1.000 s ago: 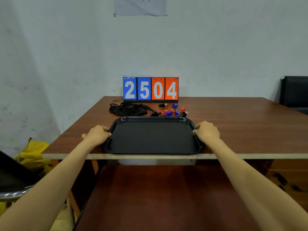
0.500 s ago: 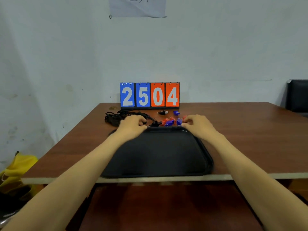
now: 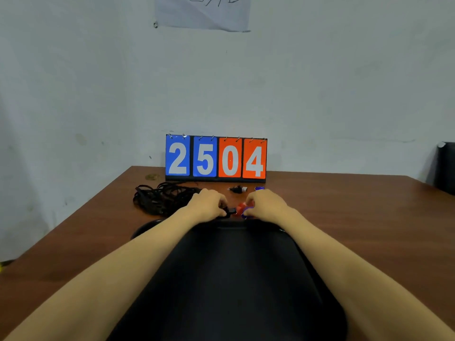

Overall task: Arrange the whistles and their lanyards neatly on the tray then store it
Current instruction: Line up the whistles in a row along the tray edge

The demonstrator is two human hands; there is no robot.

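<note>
Whistles (image 3: 237, 189): five visible on table (image 3: 357, 217), beyond one tray (image 3: 234, 279), beside one lanyard pile (image 3: 160, 198). Left hand (image 3: 208, 205) pinches black whistle (image 3: 230, 211); right hand (image 3: 267, 205) pinches red whistle (image 3: 242, 206).

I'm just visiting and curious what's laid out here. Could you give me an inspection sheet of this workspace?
Surface: brown wooden table.
Job's things: black tray nearest, visibly bare; black lanyards heaped far left; blue whistle and black-and-white whistle lie farther back.
Clutter: scoreboard reading 2504.
Grips: left hand pinches black whistle; right hand curls over red whistle, hold unclear.
Cables: nothing seen.
Surroundings: pale wall, taped paper, dark chair at right.
</note>
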